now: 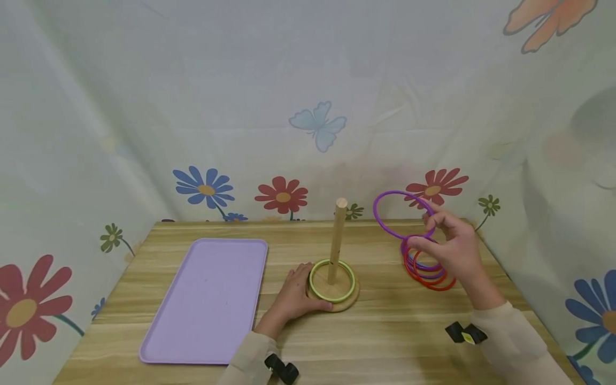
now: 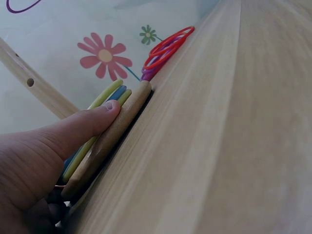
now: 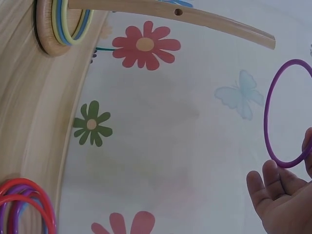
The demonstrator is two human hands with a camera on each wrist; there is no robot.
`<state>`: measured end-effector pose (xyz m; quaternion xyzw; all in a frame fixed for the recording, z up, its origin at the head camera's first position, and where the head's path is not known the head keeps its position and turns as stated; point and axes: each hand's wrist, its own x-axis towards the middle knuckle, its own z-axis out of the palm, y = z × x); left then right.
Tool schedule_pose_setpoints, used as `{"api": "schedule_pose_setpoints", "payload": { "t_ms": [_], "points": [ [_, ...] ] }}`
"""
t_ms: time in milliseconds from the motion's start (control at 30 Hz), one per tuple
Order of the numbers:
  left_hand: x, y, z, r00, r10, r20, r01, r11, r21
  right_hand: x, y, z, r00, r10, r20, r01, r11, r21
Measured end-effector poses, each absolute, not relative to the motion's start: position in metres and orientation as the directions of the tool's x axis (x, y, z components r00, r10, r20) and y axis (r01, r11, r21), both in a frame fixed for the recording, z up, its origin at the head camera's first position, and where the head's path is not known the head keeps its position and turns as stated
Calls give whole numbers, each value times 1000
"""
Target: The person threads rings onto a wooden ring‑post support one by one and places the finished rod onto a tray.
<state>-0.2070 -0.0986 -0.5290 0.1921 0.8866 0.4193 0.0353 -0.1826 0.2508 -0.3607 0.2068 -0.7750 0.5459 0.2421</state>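
A wooden peg (image 1: 338,240) rises from a round wooden base (image 1: 347,305) on the table. Stacked around its foot are yellow-green rings (image 1: 353,283) with a blue ring (image 2: 116,92) between them. My left hand (image 1: 297,295) grips the base's left side, its thumb along the front edge by the rings. My right hand (image 1: 454,243) pinches a purple ring (image 1: 376,211), held raised to the right of the peg. Below that hand lies a loose pile of red, purple and blue rings (image 1: 440,287), partly covered by the hand in the head view.
A flat lilac tray (image 1: 207,305) lies on the left of the wooden table (image 1: 385,342). Behind the table's back edge hangs a cloth (image 1: 240,107) printed with flowers and butterflies, which also runs along both sides.
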Motion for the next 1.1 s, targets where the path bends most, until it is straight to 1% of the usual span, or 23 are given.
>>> {"api": "schedule_pose_setpoints", "payload": {
  "t_ms": [267, 400, 500, 600, 733, 1100],
  "points": [
    [-207, -99, -529, -922, 372, 107, 318, 568, 759, -186, 243, -349, -788, -59, 613, -600, 302, -741],
    [-207, -99, -529, -922, 376, 96, 312, 573, 757, -189, 237, -344, -768, -64, 637, -625, 290, -725],
    [-208, -99, -529, -921, 379, 94, 315, 577, 754, -192, 232, -341, -742, -77, 666, -664, 226, -713],
    [-209, -99, -530, -919, 381, 105, 325, 579, 747, -195, 226, -340, -730, -82, 679, -681, 169, -712],
    [-209, -99, -532, -918, 381, 109, 329, 582, 743, -197, 218, -340, -740, -83, 668, -672, 147, -726],
    [-210, -101, -533, -914, 390, 109, 339, 591, 732, -202, 198, -337, -750, -125, 650, -661, 178, -729]
  ]
}}
